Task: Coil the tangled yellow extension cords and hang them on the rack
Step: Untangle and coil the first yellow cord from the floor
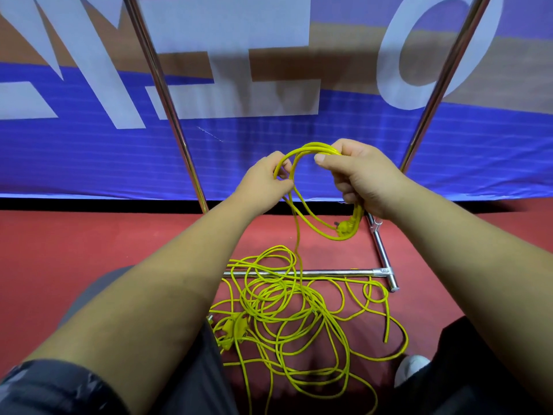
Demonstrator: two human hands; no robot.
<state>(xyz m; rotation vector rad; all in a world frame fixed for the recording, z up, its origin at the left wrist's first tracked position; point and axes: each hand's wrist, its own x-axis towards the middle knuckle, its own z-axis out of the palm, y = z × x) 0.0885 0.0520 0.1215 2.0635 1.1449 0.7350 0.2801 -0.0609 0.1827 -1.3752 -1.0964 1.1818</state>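
The fingers [283, 168] of the left hand [263, 181] are curled and, together with the thumb, they pinch one yellow strand at the left side of a small coil [311, 147]. The thumb [321, 158] of the right hand [366, 178] presses on the top of the same coil. The other fingers of this hand are closed around the bundled loops, so the coil hangs from the right fist. The loops go down below the hand, and a yellow plug [347, 228] hangs at their lowest part.

From the left hand one strand goes down to the tangled cords [287, 313], which lie in a loose heap on the red floor [89, 241] between the person's knees. Part of the heap lies over the chrome bottom bar of the rack [329, 273], and the two uprights of the rack rise on both sides of the hands. A second plug [230, 324] lies at the left edge of the heap.

Behind the rack stands a blue banner [269, 139] with big white letters. A white shoe [411, 366] shows at the lower right.
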